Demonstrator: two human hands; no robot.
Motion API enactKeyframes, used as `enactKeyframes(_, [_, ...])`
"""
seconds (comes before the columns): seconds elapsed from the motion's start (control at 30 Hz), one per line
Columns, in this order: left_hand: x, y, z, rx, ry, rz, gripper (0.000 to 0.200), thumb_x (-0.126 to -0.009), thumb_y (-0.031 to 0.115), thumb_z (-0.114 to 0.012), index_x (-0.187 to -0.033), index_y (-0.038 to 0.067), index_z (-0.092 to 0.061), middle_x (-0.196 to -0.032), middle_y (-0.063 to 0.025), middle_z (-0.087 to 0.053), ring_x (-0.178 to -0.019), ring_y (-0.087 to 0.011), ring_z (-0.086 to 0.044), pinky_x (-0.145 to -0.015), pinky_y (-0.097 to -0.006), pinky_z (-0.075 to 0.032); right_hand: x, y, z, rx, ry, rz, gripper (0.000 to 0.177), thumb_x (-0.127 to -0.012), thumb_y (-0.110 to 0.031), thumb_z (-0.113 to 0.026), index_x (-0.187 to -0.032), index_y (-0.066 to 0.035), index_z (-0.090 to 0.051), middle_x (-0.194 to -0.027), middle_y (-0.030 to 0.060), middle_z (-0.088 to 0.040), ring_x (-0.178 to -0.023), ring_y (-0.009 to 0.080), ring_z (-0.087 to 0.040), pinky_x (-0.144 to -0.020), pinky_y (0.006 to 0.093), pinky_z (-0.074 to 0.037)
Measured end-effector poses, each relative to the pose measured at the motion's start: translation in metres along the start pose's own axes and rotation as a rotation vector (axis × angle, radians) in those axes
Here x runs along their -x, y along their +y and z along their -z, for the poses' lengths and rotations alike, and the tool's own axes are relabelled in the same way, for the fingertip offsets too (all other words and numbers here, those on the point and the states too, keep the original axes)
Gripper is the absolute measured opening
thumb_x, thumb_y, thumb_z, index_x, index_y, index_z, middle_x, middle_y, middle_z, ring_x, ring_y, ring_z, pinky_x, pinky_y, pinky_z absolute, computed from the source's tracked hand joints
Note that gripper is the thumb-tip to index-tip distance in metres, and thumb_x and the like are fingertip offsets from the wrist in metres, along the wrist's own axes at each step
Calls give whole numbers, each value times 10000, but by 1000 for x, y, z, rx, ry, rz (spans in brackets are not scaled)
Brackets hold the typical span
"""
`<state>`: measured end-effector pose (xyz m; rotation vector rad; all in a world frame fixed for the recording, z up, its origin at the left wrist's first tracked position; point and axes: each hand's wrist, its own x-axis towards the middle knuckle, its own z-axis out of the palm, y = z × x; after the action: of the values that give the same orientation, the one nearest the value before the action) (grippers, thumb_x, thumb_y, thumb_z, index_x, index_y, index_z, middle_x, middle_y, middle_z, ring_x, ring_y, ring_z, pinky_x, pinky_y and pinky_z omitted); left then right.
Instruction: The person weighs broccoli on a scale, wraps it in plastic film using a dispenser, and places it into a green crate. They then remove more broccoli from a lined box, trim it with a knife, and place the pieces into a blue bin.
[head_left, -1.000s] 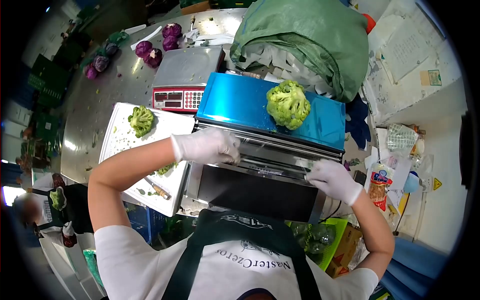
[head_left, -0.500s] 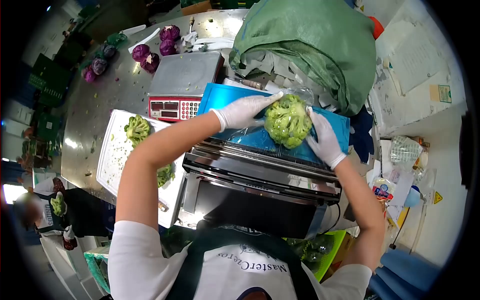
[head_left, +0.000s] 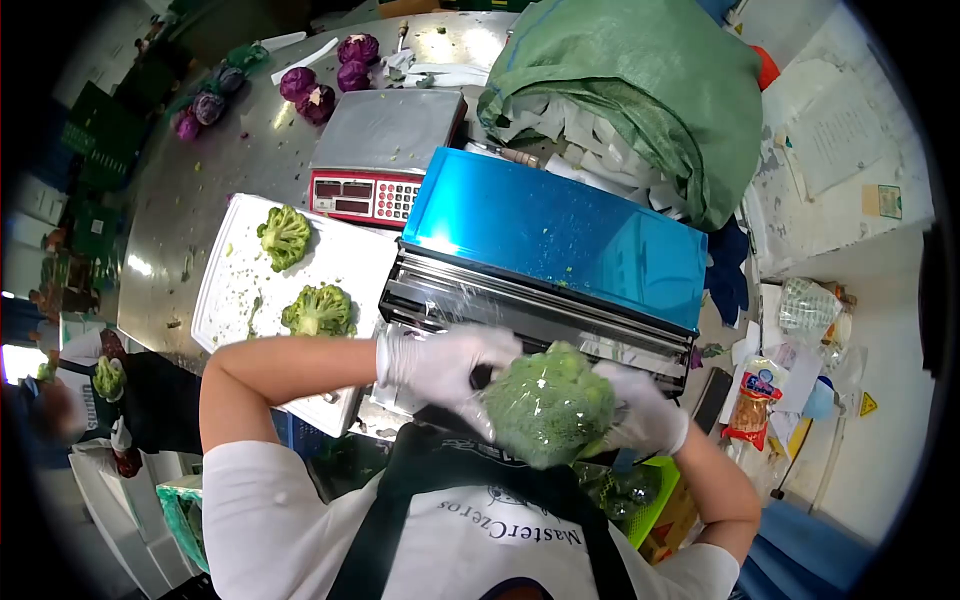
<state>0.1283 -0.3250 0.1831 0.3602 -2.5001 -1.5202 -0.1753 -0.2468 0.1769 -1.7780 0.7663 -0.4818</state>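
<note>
Close to my apron, a broccoli head [head_left: 550, 405] is held between my two gloved hands, its crown shiny under clear film. My left hand [head_left: 450, 372] curls against its left side, and my right hand [head_left: 640, 408] grips the right side; some fingertips are hidden behind the broccoli. Just beyond is the film wrapping machine [head_left: 560, 225], with a blue top and metal rollers along its near edge. On the white cutting board [head_left: 225, 290] to the left lie two broccoli pieces, an upper one [head_left: 285, 238] and a lower one [head_left: 319, 311].
A red-and-grey scale [head_left: 388, 130] stands behind the board. Purple cabbages [head_left: 315, 103] rest on the steel table [head_left: 160, 250]. A large green sack [head_left: 630, 90] is at the back. Below right is a lime-green basket [head_left: 655, 515]. At far left, another person [head_left: 150, 400] holds broccoli.
Both hands have brought the broccoli from over the blue top down toward my body. Its crown now faces up, and the machine's top is uncovered.
</note>
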Motion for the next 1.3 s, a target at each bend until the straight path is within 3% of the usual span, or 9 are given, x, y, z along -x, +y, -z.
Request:
enactKeyframes(0.23, [66, -28, -108, 866, -64, 723, 597, -1049, 476, -366, -1099, -46, -651, -945, -87, -684, -806, -129, -622, -811, -309, -518, 37, 50, -121, -528, -8, -521, 474, -1011, -305, -459, -1407, -46, -456, -1201, 113, -635, -1016, 186, -636, -859, 332, -523])
enactKeyframes(0.4, [86, -62, -143, 966, 84, 728, 578, -1055, 444, -374, -1247, -58, -589, -1069, -144, -682, -976, -194, -666, -902, -326, -520, 53, 75, -162, -1066, 348, -681, 504, -1050, -394, -406, -1402, -35, -441, -1226, 141, -637, -1027, 195, -659, -875, 351, -549])
enactKeyframes(0.63, [134, -26, -139, 1220, 388, 636, 822, -1021, 600, -171, -1145, -63, -641, -1227, -229, -633, -1097, -282, -637, -1039, -406, -433, 129, 32, -140, -549, 603, -620, 324, -985, -123, -459, -1203, 38, -636, -1090, 122, -705, -971, 181, -681, -831, 302, -544])
enactKeyframes(0.7, [128, -2, -146, 874, 531, 688, 578, -1051, 431, -343, -1092, -46, -666, -1072, -156, -685, -975, -201, -660, -907, -311, -499, 131, 26, -149, 219, 441, -343, 299, -941, -60, -482, -1162, -56, -683, -1107, 102, -718, -990, 221, -690, -902, 297, -507])
enactKeyframes(0.73, [123, 4, -152, 651, 572, 706, 484, -1051, 365, -416, -1080, -42, -677, -986, -118, -701, -897, -150, -664, -837, -262, -516, 124, 4, -160, -224, 583, -571, 243, -912, -71, -514, -1082, -51, -686, -991, 102, -729, -933, 220, -698, -859, 299, -523])
enactKeyframes(0.8, [120, 7, -152, 811, 793, 639, 359, -1035, 279, -490, -904, -7, -663, -692, -38, -626, -592, -91, -567, -589, -238, -476, 121, 10, -170, 291, 764, -316, 169, -892, -67, -535, -996, -48, -668, -854, 76, -714, -849, 187, -694, -786, 288, -530])
enactKeyframes(0.93, [134, 2, -136, 1211, 1032, 713, 419, -1046, 279, -450, -694, 70, -536, -475, 22, -428, -393, -90, -357, -405, -243, -332, 131, 4, -186, -912, 1184, -502, 158, -938, -114, -511, -824, -34, -587, -631, 5, -545, -565, 98, -509, -585, 253, -423])
enactKeyframes(1.13, [167, -79, -195, 994, 464, 1104, 272, -925, 237, -565, -701, 100, -636, -467, 33, -452, -398, -70, -403, -407, -221, -258, 113, 121, -274, -392, 622, -491, 235, -995, -175, -468, -913, -25, -629, -792, 12, -593, -718, 103, -557, -677, 257, -465])
enactKeyframes(1.3, [136, -116, -238, 977, 239, 853, 375, -986, 347, -518, -1135, 38, -671, -1006, -115, -701, -843, -211, -651, -758, -345, -520, 58, 131, -280, -77, 120, -541, 267, -999, -175, -482, -1160, -29, -637, -1086, 66, -673, -955, 182, -633, -862, 312, -503])
